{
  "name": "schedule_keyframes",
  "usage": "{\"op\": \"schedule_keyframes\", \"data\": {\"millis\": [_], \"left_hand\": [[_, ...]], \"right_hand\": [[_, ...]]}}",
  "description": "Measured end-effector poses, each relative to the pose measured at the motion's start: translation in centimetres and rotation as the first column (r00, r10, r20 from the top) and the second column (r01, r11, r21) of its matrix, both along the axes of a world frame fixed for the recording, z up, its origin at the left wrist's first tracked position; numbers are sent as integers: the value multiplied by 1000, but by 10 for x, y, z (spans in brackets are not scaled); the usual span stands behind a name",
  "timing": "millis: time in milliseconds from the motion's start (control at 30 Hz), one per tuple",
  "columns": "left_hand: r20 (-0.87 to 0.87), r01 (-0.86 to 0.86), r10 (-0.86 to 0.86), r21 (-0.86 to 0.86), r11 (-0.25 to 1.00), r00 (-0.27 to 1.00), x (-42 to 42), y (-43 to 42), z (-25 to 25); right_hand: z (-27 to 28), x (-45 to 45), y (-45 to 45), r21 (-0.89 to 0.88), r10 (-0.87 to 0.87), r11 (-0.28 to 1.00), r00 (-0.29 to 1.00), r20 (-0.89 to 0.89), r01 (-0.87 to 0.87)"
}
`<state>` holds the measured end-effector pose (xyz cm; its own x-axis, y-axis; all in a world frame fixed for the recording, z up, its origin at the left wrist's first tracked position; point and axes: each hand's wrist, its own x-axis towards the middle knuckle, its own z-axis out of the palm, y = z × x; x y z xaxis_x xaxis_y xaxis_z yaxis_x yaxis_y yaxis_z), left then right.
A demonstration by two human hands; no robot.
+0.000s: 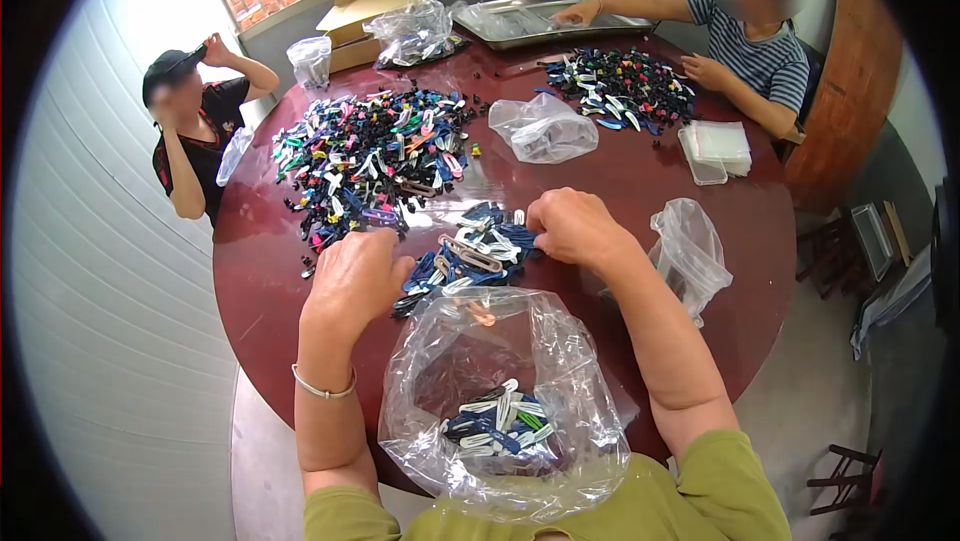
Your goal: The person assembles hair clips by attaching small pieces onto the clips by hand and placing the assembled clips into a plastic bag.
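Note:
My left hand (352,276) is closed with curled fingers, between the big heap of mixed hair clips (375,146) and a smaller pile of snap hair clips (465,253). At the right edge of that smaller pile, mostly navy, white and beige, my right hand (578,226) points down with its fingers bent in. Whatever either hand pinches is hidden beneath the fingers. Right in front of my body a clear plastic bag (420,411) gapes toward the pile, with several snap clips (505,421) in navy, white and green inside.
Across the round table (270,316), one person (205,126) sits left and another (755,61) right, reaching toward a metal tray (620,26). Clear bags (545,129) lie about, one (690,251) beside my right forearm. A second clip heap (625,86) and flat plastic sleeves (718,149) are at right.

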<state>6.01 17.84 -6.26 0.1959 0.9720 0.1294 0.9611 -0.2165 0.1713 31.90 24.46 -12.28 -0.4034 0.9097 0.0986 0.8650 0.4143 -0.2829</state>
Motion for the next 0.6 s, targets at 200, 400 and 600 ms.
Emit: {"op": "schedule_keyframes", "data": {"millis": [200, 400, 600], "left_hand": [[-10, 36, -36, -57, 998, 999, 4, 1, 0], [-61, 43, -43, -4, 999, 997, 2, 1, -5], [-34, 43, -43, -1, 999, 999, 1, 1, -5]], "right_hand": [[-12, 0, 8, -94, -2, 996, 999, 40, 6], [-10, 2, 10, -79, -19, 997, 999, 30, 21], [26, 7, -5, -86, 40, 992, 864, -503, -96]]}}
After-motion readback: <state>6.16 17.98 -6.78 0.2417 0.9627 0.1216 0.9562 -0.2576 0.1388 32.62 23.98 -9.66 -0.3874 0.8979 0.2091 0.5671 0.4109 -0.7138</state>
